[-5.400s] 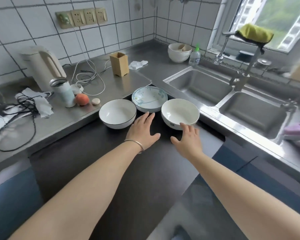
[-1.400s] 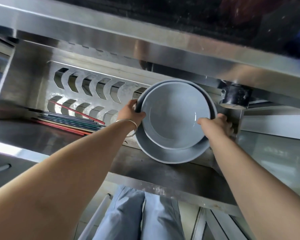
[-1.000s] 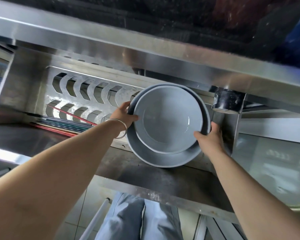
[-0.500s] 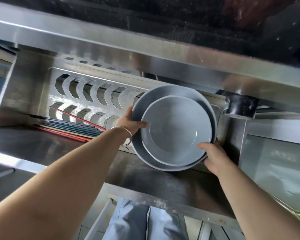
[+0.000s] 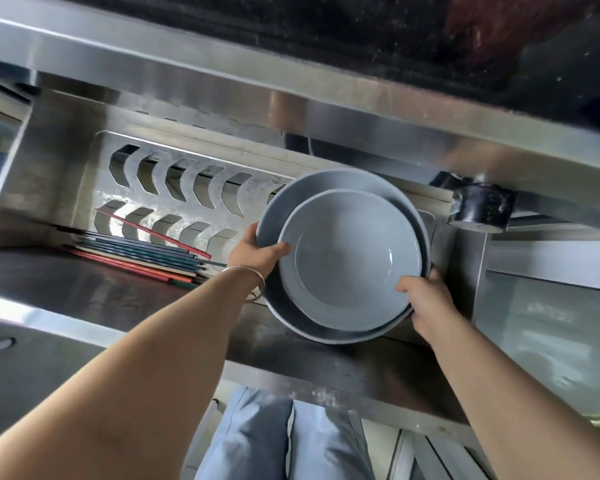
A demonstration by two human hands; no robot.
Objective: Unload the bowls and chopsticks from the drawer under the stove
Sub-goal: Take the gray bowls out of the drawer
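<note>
Two grey bowls are held as a nested stack at centre right of the frame. The smaller bowl sits inside the larger bowl, whose rim shows all round it. The stack is tilted, its open side facing the camera, in front of the open steel drawer.

The left hand grips the stack's left edge: the thumb lies curled over the rim toward the smaller bowl, and the fingers pass behind the larger bowl, out of sight. A thin metal bangle circles that wrist.

The right hand grips the lower right edge: the thumb presses on the rim and the fingers are curled round the back of the larger bowl.

A bundle of chopsticks, red, teal and dark, lies flat at the left of the drawer floor, against the back wall. One red stick rests at an angle across the others. The bundle is apart from both hands.

The slotted back panel stands behind the chopsticks. A dark cylindrical fitting hangs under the steel edge at upper right. Pale blue trousers show at bottom centre.
</note>
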